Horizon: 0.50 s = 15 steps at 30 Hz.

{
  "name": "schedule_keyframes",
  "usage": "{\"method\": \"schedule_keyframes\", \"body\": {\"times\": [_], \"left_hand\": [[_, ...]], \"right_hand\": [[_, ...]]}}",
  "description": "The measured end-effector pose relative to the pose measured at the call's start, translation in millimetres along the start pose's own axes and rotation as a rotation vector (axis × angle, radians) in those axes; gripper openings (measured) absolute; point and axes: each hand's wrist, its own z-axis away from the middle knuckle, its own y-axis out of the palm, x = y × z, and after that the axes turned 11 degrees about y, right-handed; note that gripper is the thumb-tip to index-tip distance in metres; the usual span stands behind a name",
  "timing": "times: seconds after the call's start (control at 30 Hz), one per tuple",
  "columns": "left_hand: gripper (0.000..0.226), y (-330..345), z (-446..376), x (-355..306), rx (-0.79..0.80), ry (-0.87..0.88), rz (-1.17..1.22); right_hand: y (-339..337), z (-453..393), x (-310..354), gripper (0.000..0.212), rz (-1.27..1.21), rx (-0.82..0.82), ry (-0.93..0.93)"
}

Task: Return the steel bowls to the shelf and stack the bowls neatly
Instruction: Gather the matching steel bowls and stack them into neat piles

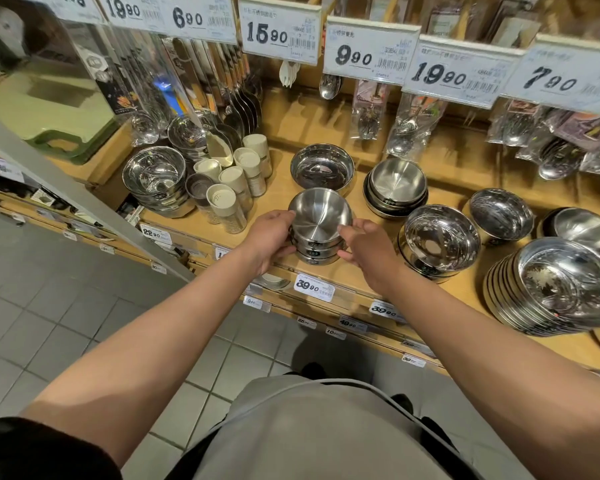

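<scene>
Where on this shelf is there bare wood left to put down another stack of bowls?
Bare wood shows on the shelf behind the jars, left of the shallow bowl. A smaller patch lies along the front edge, right of the held stack, before the shiny bowl stack. The right end is crowded with bowl stacks.

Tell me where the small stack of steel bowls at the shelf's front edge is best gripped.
Grip the stack of steel bowls low on its opposite outer walls, from left and right, as the left hand and right hand do. The nested bowls are round and upright, so holding the lowest bowl probably carries all.
</scene>
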Motion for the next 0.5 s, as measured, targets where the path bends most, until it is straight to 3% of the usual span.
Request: {"method": "schedule_keyframes", "body": {"times": [0.5], "left_hand": [[0.015, 0.5, 3.1, 3.0, -0.017, 0.016, 0.029]], "right_hand": [[-3.4, -0.1, 1.2, 0.059, 0.07, 0.023, -0.006]]}}
